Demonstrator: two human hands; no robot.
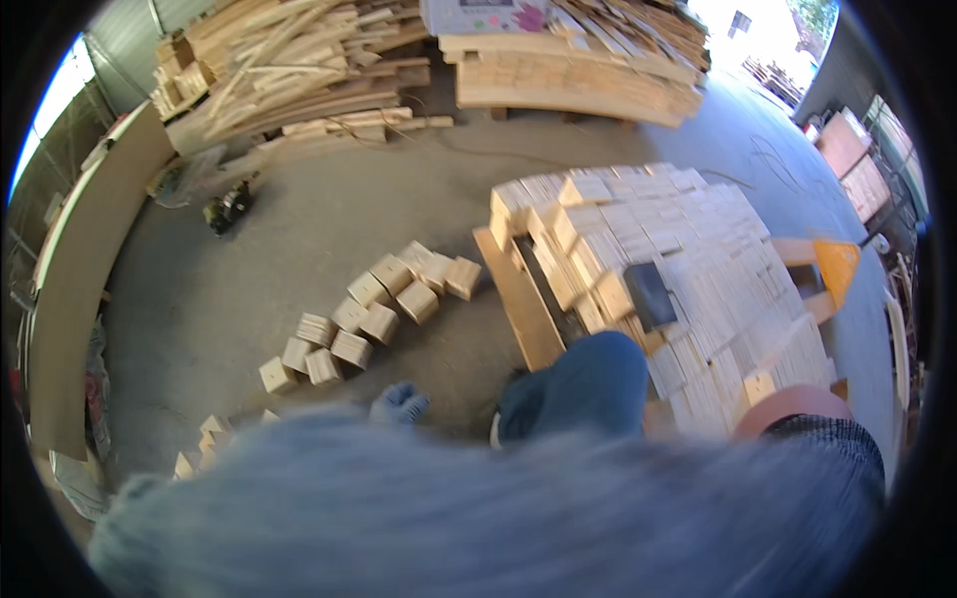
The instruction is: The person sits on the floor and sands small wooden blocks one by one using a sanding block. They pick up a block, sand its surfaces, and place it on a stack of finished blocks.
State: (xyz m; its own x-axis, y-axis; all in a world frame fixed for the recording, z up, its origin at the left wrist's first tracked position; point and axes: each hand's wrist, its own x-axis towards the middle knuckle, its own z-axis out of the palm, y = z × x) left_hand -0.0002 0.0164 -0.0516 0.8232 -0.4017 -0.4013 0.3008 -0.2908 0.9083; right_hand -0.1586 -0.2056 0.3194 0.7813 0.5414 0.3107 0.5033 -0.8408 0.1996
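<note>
My left hand (399, 404), in a grey-blue glove, hangs low over the floor with its fingers partly showing and apart. No object shows in it. Just beyond it lies a curved double row of cut wooden blocks (351, 315). At the right, my right arm shows a dark knit cuff and a bare pinkish patch (797, 403); its fingers are hidden. That arm is against the near edge of a large stack of wooden blocks (688, 239), close to one block (759, 385) with a pale end face. A dark flat rectangular object (650, 296) rests on the stack.
My bent knee (603, 374) is beside the stack and a plank (520, 299). Smaller blocks (214, 431) lie at the lower left. Lumber piles (299, 70) stand at the back, and a dark tool (227, 207) sits on the floor. A long board (85, 259) edges the left; a yellow-orange piece (835, 274) is right.
</note>
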